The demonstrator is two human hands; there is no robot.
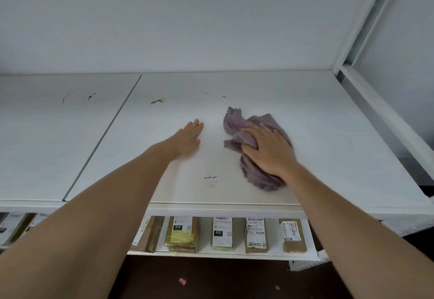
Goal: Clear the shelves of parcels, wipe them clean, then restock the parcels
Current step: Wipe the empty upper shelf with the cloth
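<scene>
The right hand [267,150] presses flat on the cloth [256,148] on the shelf [328,134], with the left hand [189,140] flat at its 9 o'clock.

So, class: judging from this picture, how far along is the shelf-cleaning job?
Done: the white upper shelf holds no parcels. In hand: the right hand presses a crumpled purple cloth onto it, the left hand rests flat beside, and dark scuff marks remain. Left: finish wiping, restock; the brown labelled parcels on the lower shelf have not been cleared.
</scene>
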